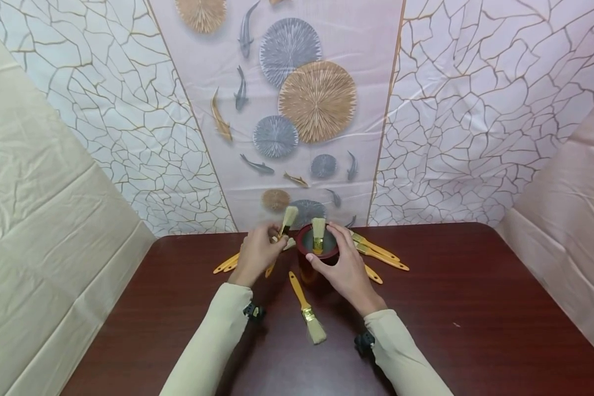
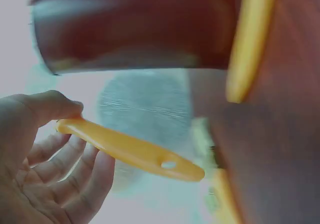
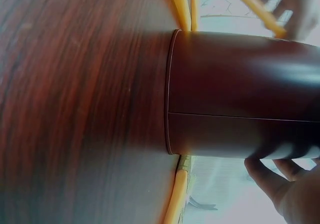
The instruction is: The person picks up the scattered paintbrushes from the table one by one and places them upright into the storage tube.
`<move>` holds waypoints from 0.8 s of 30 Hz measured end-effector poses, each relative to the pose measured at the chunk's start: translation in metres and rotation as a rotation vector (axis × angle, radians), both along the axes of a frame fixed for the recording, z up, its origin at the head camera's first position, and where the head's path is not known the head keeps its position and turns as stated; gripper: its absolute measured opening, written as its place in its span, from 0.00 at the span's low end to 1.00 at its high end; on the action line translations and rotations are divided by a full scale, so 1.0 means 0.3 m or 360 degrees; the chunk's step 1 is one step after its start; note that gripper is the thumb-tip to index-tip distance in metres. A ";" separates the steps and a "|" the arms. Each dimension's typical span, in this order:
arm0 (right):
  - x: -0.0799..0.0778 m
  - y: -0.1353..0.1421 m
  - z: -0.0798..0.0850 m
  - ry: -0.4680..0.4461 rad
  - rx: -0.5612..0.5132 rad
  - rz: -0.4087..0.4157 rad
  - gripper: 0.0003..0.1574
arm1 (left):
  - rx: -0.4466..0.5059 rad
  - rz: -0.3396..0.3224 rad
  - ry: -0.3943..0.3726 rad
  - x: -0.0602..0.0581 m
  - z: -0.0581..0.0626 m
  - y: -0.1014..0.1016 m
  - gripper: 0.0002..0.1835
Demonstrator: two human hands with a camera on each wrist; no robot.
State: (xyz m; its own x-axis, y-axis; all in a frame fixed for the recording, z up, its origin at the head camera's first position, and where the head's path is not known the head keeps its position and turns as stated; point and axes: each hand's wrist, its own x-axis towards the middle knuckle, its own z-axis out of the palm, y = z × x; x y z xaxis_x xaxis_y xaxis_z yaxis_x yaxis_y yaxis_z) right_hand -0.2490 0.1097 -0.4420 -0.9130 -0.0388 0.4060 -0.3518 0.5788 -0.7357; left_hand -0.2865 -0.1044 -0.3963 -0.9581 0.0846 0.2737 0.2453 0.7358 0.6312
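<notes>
A dark red-brown cylindrical cup (image 1: 304, 267) stands upright near the table's far edge. Inside it a paintbrush (image 1: 319, 227) shows its pale bristles and gold ferrule above the rim. My right hand (image 1: 345, 269) grips the cup near its top, thumb on the near side and fingers round the right. Just left of the cup, my left hand (image 1: 258, 254) pinches a second paintbrush (image 1: 290, 216), bristles up. Its yellow handle (image 2: 135, 151) points down past the fingers in the left wrist view, beside the cup wall.
In front of the cup a loose paintbrush (image 1: 303, 301) lies with bristles toward me. Several paintbrushes (image 1: 383, 257) are fanned out to the cup's right. More yellow handles (image 1: 226, 264) lie left of my left hand. A patterned cloth (image 1: 297, 181) hangs behind the table.
</notes>
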 end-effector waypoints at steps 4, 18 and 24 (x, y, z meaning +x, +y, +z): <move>0.000 0.001 0.000 -0.0011 0.0005 0.0003 0.57 | 0.0143 -0.0064 0.0126 0.033 0.095 0.009 0.13; -0.006 0.008 0.002 0.0017 0.0012 -0.0007 0.57 | 0.0430 -0.0226 0.0630 0.067 0.262 0.091 0.15; -0.005 0.002 0.000 0.0008 -0.0003 -0.0007 0.57 | 0.0346 -0.0180 0.0501 0.057 0.207 0.131 0.15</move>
